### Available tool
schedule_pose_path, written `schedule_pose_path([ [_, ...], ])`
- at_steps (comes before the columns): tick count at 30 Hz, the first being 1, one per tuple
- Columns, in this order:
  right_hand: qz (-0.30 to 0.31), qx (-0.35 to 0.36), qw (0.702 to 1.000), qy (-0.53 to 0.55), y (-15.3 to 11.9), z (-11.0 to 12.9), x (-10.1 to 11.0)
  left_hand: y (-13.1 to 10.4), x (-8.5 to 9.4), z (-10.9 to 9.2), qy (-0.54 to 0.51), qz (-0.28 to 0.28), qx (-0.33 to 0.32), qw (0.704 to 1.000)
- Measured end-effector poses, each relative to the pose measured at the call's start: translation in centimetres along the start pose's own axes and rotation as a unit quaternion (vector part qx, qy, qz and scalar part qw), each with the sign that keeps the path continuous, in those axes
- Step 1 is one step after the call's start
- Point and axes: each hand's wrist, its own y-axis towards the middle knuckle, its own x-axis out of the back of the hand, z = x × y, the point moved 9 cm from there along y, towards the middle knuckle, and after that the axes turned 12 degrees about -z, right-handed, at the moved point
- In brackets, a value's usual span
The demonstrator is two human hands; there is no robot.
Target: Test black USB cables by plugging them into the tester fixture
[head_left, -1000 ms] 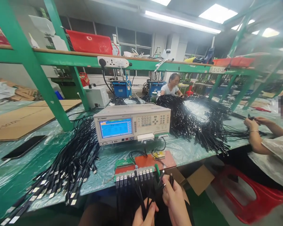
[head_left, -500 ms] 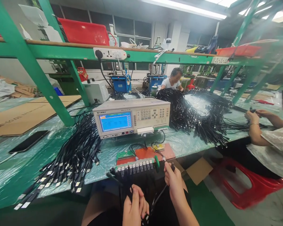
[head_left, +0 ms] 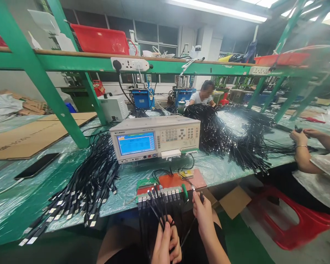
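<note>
My left hand (head_left: 167, 240) is closed round a small bundle of black cables (head_left: 158, 207), whose connector ends fan upward in front of the test board. Fingers of my right hand (head_left: 202, 209) pinch the end of a black cable (head_left: 194, 190) with a metal plug tip, just right of the board. On the table edge lies the test board (head_left: 167, 180), orange with a green strip, and a row of black plugs (head_left: 173, 197) sits in its front sockets. Behind it stands a cable tester (head_left: 178, 135) with a lit blue screen (head_left: 136, 143), wired to the board.
Black cables (head_left: 90, 179) lie heaped at left, and a larger heap (head_left: 231, 135) at right. A phone (head_left: 37, 165) and cardboard (head_left: 30, 135) lie far left. A green shelf frame (head_left: 57, 99) rises across the table. Co-workers sit behind and at right, near a red stool (head_left: 288, 227).
My left hand has moved up and right, and its cable bundle now points up before the board. The right hand keeps its pinch. Text on the tester screen differs.
</note>
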Motion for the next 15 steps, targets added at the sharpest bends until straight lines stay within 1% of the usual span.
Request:
schedule_pose_path([
  [3, -0.004, -0.003, 1.000, -0.003, 0.3, -0.5, 0.2, 0.0, -0.1, 0.6, -0.003, 0.007, 0.026, 1.000],
  [9, 0.004, -0.012, 1.000, 0.011, 0.2, -0.7, -0.1, 0.2, -0.6, 0.8, 0.010, 0.049, 0.043, 0.998],
  [12, 0.003, -0.022, 1.000, 0.020, 0.0, -0.7, -0.2, 0.2, -0.9, 0.7, 0.021, 0.079, 0.034, 0.996],
  [15, -0.001, -0.017, 0.999, 0.029, -0.2, -0.7, -0.1, 0.1, -1.5, 0.1, 0.011, 0.116, 0.005, 0.993],
])
